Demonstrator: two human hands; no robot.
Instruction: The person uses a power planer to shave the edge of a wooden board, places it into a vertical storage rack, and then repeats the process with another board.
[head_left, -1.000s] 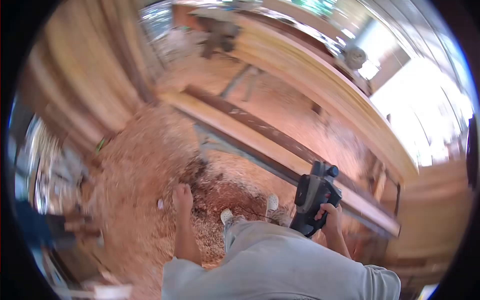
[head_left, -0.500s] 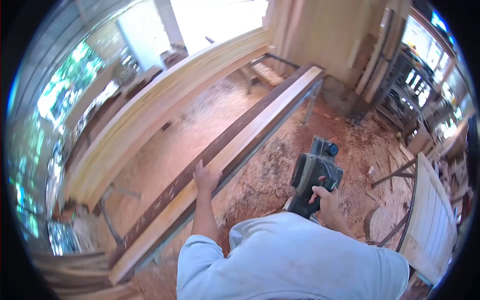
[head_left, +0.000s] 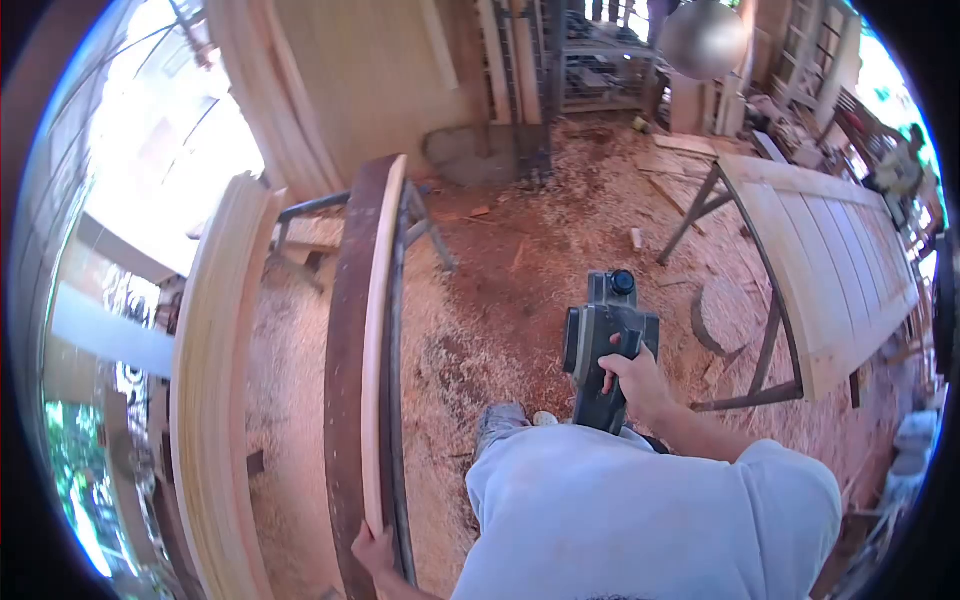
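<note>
Left hand [head_left: 372, 548] has slid back to the long plank's [head_left: 374, 330] near end, fingers curled on it; right hand [head_left: 632, 378] stays wrapped around the planer [head_left: 603, 345], lifted clear right.

Long plank [head_left: 372, 330] on stand at left, board stack [head_left: 210, 400] further left; planer [head_left: 603, 345] right of plank; door panel [head_left: 835, 270] on trestles far right.

I stand in a woodworking shop: sawdust floor [head_left: 500, 300], long planks [head_left: 215, 400] left of it, slatted door panel [head_left: 830, 260] on trestles right.
</note>
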